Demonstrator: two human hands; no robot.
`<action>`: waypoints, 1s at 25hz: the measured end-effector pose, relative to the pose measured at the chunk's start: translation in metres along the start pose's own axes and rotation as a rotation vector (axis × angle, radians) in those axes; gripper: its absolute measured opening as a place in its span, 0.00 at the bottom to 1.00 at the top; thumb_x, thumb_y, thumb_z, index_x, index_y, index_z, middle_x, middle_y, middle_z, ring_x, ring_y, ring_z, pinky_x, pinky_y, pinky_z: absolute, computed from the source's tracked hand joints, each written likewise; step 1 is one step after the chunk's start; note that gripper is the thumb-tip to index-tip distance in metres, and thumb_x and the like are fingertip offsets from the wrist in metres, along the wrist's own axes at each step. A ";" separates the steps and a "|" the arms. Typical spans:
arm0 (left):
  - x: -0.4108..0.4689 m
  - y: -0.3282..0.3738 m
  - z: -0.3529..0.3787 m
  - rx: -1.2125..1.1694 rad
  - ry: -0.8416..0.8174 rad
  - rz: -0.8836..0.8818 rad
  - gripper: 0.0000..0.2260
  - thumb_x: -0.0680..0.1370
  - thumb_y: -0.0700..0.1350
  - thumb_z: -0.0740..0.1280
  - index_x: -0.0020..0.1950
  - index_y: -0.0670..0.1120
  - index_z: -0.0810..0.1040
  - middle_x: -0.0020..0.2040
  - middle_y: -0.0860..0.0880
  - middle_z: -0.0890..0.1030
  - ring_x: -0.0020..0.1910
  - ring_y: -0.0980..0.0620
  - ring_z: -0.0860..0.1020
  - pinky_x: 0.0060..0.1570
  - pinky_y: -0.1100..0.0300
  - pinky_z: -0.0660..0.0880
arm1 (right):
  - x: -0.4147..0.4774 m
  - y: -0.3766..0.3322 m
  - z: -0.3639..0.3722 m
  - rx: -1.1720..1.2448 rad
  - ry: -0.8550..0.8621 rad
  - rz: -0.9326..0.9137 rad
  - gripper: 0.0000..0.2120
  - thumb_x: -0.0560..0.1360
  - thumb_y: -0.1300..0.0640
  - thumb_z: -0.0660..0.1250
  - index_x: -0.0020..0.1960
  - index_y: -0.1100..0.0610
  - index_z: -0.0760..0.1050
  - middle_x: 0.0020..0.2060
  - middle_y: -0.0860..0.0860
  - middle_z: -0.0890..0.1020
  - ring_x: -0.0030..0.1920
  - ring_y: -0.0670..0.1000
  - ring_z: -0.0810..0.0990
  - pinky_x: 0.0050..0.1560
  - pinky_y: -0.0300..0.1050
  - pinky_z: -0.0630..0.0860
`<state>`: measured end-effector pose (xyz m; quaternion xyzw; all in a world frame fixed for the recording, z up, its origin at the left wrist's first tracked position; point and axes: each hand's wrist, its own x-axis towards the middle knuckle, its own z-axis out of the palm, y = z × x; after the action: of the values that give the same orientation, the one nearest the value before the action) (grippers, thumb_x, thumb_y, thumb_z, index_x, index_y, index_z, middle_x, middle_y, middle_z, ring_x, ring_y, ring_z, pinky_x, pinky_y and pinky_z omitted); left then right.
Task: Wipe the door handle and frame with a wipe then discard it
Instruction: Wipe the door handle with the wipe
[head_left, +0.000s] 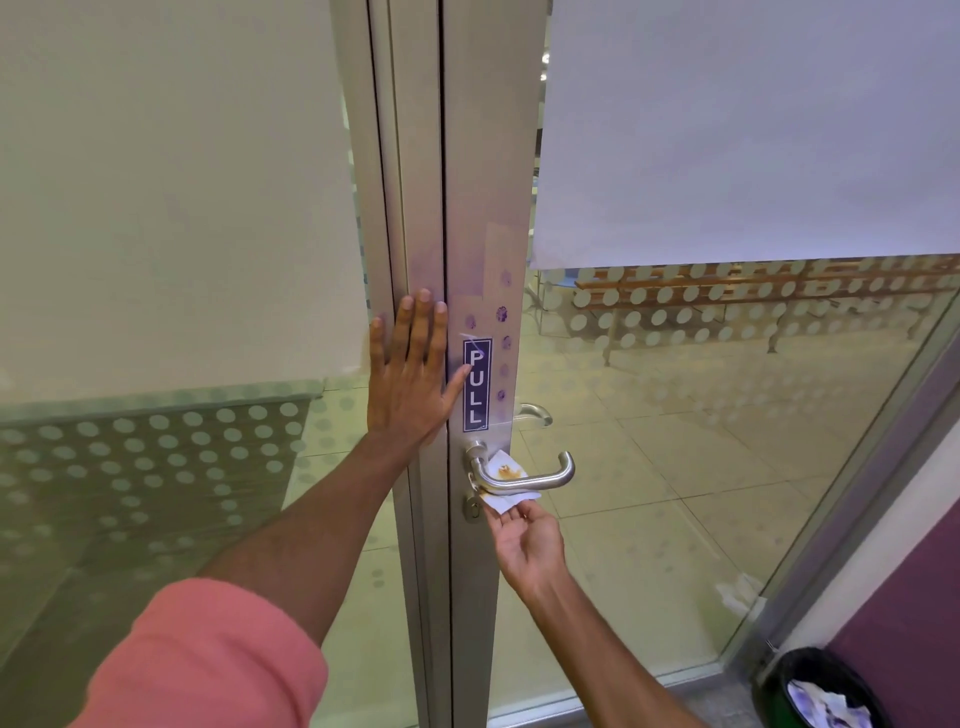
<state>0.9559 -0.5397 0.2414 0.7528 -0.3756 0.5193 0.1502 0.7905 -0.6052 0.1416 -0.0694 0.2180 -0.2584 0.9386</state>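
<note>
A silver lever door handle (540, 480) sticks out from the metal door frame (483, 208), just below a dark PULL sticker (477, 384). Purple smudges mark the frame around the sticker. A white wipe (506, 475) with a brown stain is draped behind and under the handle. My right hand (527, 540) pinches the wipe's lower edge from below. My left hand (410, 374) lies flat with fingers spread against the frame, left of the sticker.
A black bin (821, 686) with crumpled paper inside stands at the bottom right by a purple wall (914, 597). The glass door panel (727, 415) with dotted frosting shows tiled floor and benches beyond. A paper sheet (753, 130) covers the upper glass.
</note>
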 end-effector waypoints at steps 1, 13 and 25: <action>0.000 0.000 0.000 -0.005 0.000 0.000 0.39 0.81 0.64 0.53 0.80 0.44 0.36 0.79 0.46 0.32 0.79 0.47 0.35 0.77 0.46 0.33 | 0.001 0.000 0.000 -0.002 -0.003 0.010 0.15 0.80 0.68 0.49 0.56 0.70 0.73 0.52 0.65 0.80 0.54 0.61 0.79 0.49 0.57 0.80; -0.001 0.000 0.003 -0.008 0.009 0.008 0.39 0.81 0.63 0.55 0.80 0.43 0.38 0.80 0.45 0.33 0.80 0.46 0.37 0.77 0.45 0.35 | 0.003 0.007 -0.003 0.071 0.026 0.026 0.15 0.80 0.67 0.51 0.60 0.70 0.72 0.52 0.66 0.79 0.53 0.62 0.80 0.58 0.57 0.79; 0.000 0.001 0.002 -0.010 -0.014 0.005 0.38 0.82 0.63 0.52 0.80 0.43 0.37 0.79 0.45 0.33 0.79 0.47 0.36 0.78 0.44 0.36 | -0.002 -0.035 -0.014 0.082 -0.032 -0.059 0.15 0.82 0.64 0.49 0.54 0.66 0.75 0.52 0.61 0.81 0.55 0.57 0.78 0.64 0.55 0.70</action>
<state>0.9564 -0.5414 0.2405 0.7546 -0.3812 0.5126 0.1499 0.7663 -0.6346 0.1383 -0.0414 0.1900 -0.2936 0.9359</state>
